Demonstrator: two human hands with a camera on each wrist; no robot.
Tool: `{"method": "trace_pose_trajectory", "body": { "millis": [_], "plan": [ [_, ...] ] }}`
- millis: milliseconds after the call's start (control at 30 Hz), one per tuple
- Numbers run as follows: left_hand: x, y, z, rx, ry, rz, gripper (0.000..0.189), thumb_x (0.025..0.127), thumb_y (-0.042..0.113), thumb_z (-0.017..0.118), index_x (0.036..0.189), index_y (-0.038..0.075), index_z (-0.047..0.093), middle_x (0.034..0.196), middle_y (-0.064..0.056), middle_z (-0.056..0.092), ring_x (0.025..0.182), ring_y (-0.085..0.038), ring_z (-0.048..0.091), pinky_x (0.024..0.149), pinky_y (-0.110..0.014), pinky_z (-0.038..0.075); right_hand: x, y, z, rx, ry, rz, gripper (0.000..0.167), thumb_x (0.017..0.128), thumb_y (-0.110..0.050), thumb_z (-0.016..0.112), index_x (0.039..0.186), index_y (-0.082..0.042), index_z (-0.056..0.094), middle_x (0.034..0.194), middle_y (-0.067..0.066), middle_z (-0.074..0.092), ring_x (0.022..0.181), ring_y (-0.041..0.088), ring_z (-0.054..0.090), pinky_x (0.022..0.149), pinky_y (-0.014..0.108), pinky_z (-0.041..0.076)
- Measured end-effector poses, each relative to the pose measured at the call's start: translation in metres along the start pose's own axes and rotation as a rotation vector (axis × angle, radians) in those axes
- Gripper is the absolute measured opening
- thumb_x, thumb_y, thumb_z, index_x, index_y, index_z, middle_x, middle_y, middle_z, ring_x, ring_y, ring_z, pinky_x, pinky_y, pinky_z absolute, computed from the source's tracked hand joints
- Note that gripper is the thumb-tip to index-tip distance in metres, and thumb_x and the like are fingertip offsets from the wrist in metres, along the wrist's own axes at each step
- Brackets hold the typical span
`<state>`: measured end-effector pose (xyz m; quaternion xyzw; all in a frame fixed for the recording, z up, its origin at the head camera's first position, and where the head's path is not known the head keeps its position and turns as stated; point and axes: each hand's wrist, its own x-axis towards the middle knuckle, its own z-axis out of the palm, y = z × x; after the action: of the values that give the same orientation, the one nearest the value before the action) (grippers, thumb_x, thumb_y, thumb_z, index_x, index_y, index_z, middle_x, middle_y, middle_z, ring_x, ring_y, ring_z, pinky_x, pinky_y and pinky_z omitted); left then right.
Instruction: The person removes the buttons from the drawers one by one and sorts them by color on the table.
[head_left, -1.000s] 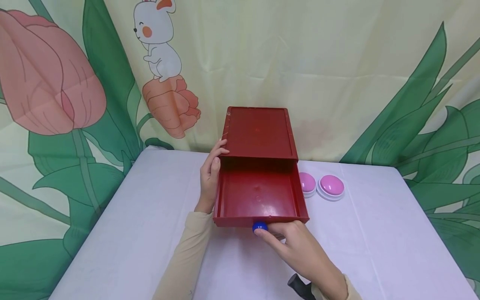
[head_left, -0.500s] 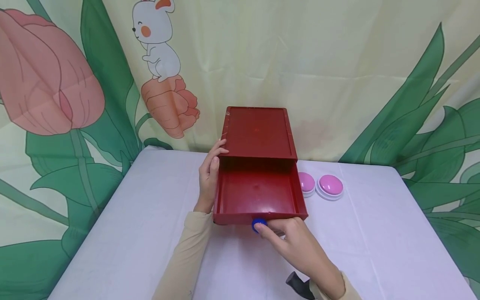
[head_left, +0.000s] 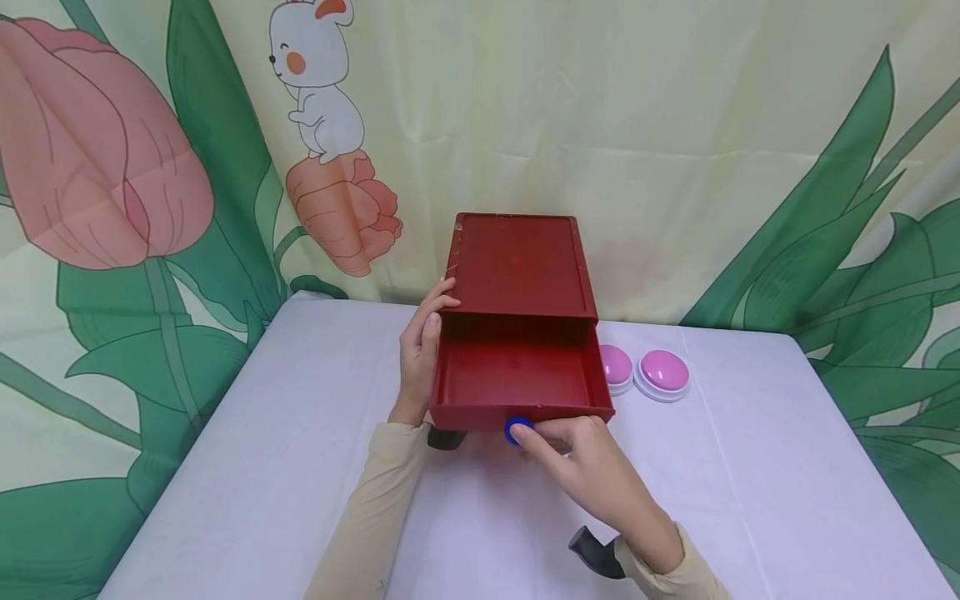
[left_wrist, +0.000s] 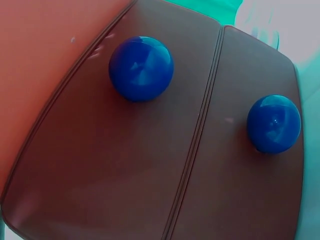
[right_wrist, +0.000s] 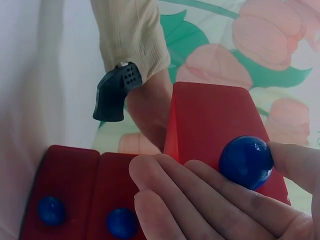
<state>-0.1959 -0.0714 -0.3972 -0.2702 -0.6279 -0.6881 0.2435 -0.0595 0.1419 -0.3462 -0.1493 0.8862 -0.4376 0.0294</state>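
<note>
Left hand [head_left: 420, 358] straight-fingered against the box [head_left: 519, 262], right hand [head_left: 596, 471] pinching the knob [right_wrist: 245, 162] — crooked force could jam the drawer [head_left: 517, 377] between them.

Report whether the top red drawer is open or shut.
Open: the drawer juts out from the cabinet, its inside showing, the right hand holding its blue knob.

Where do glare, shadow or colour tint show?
Head view: dark shadow at the back of the open red rectangular plastic drawer; left wrist: highlights on two glossy blue plastic ball knobs, teal tint along the right edge; right wrist: highlight on the glossy blue ball knob pinched by the right hand.
</note>
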Motion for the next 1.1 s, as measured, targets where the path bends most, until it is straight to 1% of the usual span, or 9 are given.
{"method": "trace_pose_trajectory", "body": {
  "millis": [100, 300, 433, 567, 733, 867, 1000, 1100],
  "plan": [
    [0.000, 0.000, -0.001, -0.007, -0.003, -0.014, 0.035, 0.102, 0.018, 0.038, 0.123, 0.000, 0.059, 0.151, -0.006, 0.047, 0.146, -0.025, 0.034, 0.111, -0.046, 0.042, 0.004, 0.002, -0.001, 0.028, 0.001, 0.011, 0.030, 0.094, -0.047, 0.063, 0.091, -0.023, 0.079, 0.084, -0.008, 0.075, 0.079, 0.008, 0.066, 0.071, 0.025, 0.057],
    [0.000, -0.003, -0.002, -0.006, -0.008, -0.014, 0.036, 0.102, 0.019, 0.038, 0.123, -0.001, 0.059, 0.150, -0.007, 0.047, 0.146, -0.025, 0.033, 0.113, -0.046, 0.040, 0.011, 0.003, -0.001, 0.080, -0.005, 0.042, 0.033, 0.095, -0.046, 0.063, 0.096, -0.017, 0.080, 0.086, -0.002, 0.076, 0.079, 0.008, 0.069, 0.074, 0.026, 0.057],
    [0.000, -0.003, -0.003, 0.007, -0.010, -0.011, 0.035, 0.101, 0.018, 0.038, 0.123, 0.001, 0.060, 0.150, -0.004, 0.048, 0.146, -0.025, 0.034, 0.112, -0.044, 0.042, 0.015, 0.004, -0.001, 0.091, 0.002, 0.036, 0.031, 0.095, -0.045, 0.063, 0.095, -0.019, 0.080, 0.086, -0.003, 0.077, 0.080, 0.012, 0.071, 0.074, 0.027, 0.057],
    [0.000, -0.002, -0.004, 0.021, -0.006, -0.005, 0.036, 0.100, 0.018, 0.039, 0.124, 0.000, 0.060, 0.150, -0.006, 0.048, 0.146, -0.024, 0.034, 0.111, -0.044, 0.043, 0.021, 0.006, -0.001, 0.098, 0.017, 0.021, 0.030, 0.095, -0.045, 0.063, 0.092, -0.020, 0.080, 0.084, -0.006, 0.076, 0.082, 0.016, 0.072, 0.074, 0.028, 0.057],
    [-0.001, -0.003, -0.004, 0.024, -0.002, -0.015, 0.038, 0.101, 0.021, 0.038, 0.123, 0.000, 0.060, 0.150, -0.008, 0.048, 0.146, -0.023, 0.034, 0.114, -0.047, 0.039, 0.028, 0.008, 0.000, 0.100, 0.030, 0.022, 0.030, 0.095, -0.046, 0.063, 0.090, -0.021, 0.080, 0.082, -0.008, 0.075, 0.083, 0.018, 0.072, 0.074, 0.030, 0.057],
    [-0.001, -0.004, -0.004, 0.032, 0.001, -0.018, 0.038, 0.101, 0.022, 0.038, 0.123, 0.002, 0.061, 0.150, -0.006, 0.049, 0.146, -0.022, 0.034, 0.117, -0.047, 0.035, 0.034, 0.010, -0.001, 0.123, 0.032, 0.023, 0.031, 0.095, -0.046, 0.063, 0.092, -0.020, 0.080, 0.083, -0.005, 0.076, 0.082, 0.013, 0.073, 0.078, 0.033, 0.057],
    [-0.001, -0.004, -0.004, 0.054, 0.007, -0.018, 0.037, 0.102, 0.020, 0.036, 0.123, 0.002, 0.061, 0.150, -0.006, 0.049, 0.146, -0.022, 0.035, 0.119, -0.047, 0.031, 0.040, 0.012, -0.002, 0.163, 0.025, 0.029, 0.035, 0.095, -0.045, 0.063, 0.096, -0.015, 0.080, 0.085, -0.002, 0.077, 0.081, 0.009, 0.074, 0.082, 0.035, 0.057],
    [0.000, -0.001, -0.003, 0.064, 0.008, -0.030, 0.037, 0.102, 0.015, 0.034, 0.123, 0.000, 0.061, 0.150, -0.009, 0.049, 0.146, -0.021, 0.034, 0.119, -0.048, 0.031, 0.045, 0.013, -0.002, 0.184, 0.026, 0.031, 0.038, 0.095, -0.045, 0.063, 0.097, -0.010, 0.079, 0.084, -0.001, 0.077, 0.081, 0.011, 0.075, 0.083, 0.036, 0.058]
  ]
}}
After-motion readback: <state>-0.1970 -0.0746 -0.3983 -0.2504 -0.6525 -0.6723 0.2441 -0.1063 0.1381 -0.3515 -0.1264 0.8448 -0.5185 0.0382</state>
